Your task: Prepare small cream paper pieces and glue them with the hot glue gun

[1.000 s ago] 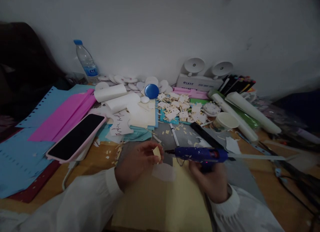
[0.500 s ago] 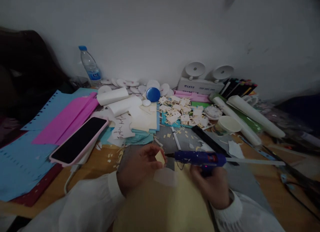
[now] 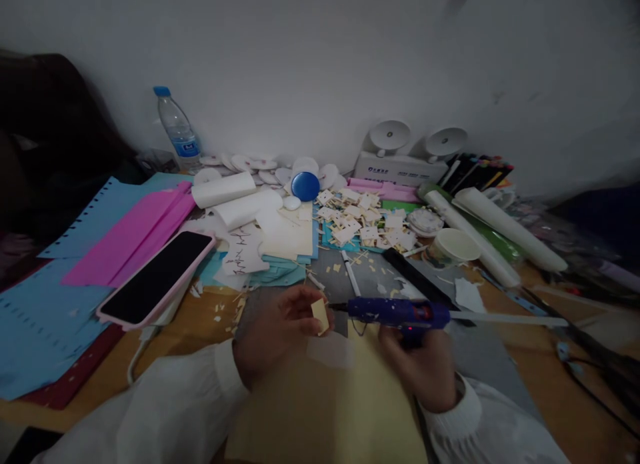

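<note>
My left hand [image 3: 280,327] pinches a small cream paper square [image 3: 320,315] between thumb and fingers, held upright just above a large pale yellow sheet [image 3: 330,411]. My right hand [image 3: 425,367] grips the handle of a blue glue gun [image 3: 395,312], which lies level with its dark nozzle pointing left, the tip almost touching the paper square. A white glue stick [image 3: 505,319] juts out of the gun's back to the right. Both wrists wear white sleeves.
A pink-cased phone [image 3: 157,276] lies on blue and pink paper sheets [image 3: 125,231] at left. Behind are a water bottle [image 3: 177,127], white rolls [image 3: 225,187], a blue round badge [image 3: 305,185], a pile of small cut squares [image 3: 365,221], a paper cup [image 3: 453,245] and markers [image 3: 477,167].
The glue gun's nozzle has closed in on the paper square; the left hand turned the square slightly. The view shifted a little up and down.
</note>
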Tool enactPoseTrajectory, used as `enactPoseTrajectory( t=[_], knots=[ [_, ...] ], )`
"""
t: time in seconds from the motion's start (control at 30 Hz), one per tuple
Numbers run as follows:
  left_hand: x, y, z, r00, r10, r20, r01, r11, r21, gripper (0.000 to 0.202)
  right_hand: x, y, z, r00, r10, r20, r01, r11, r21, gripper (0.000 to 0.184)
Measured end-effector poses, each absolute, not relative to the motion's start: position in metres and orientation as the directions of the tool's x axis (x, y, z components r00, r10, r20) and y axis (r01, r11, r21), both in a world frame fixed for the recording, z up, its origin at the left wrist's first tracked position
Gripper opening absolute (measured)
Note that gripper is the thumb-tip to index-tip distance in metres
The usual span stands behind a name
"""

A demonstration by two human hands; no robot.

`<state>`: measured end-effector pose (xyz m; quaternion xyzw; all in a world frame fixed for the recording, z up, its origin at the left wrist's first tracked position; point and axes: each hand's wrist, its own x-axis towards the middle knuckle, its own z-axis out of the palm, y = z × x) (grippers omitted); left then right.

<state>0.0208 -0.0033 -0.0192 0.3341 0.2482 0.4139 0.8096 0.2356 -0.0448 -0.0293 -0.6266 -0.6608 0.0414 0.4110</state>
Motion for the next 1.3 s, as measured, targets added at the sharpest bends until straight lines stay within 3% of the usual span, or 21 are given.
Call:
enactPoseTrajectory(
  t=[0.5, 0.97, 1.17, 1.3],
  knots=[
    [0.019, -0.006, -0.011, 0.458, 0.862, -0.216, -0.356, 0.401, 0.844, 0.037, 0.237, -0.045, -0.03, 0.131, 0.87, 0.475, 0.792, 0.197, -0.578, 0.023],
    [0.019, -0.005, -0.017, 0.484, 0.845, -0.228, -0.399, 0.445, 0.802, 0.047, 0.236, -0.045, -0.028, 0.115, 0.869, 0.482, 0.791, 0.213, -0.573, 0.021],
    [0.019, -0.008, -0.021, 0.479, 0.817, -0.322, -0.386, 0.525, 0.758, 0.042, 0.235, -0.046, -0.025, 0.096, 0.87, 0.484, 0.802, 0.22, -0.555, 0.02],
    [0.02, -0.006, -0.02, 0.507, 0.816, -0.278, -0.401, 0.509, 0.762, 0.039, 0.234, -0.046, -0.022, 0.08, 0.863, 0.498, 0.791, 0.25, -0.559, 0.011]
  ],
)
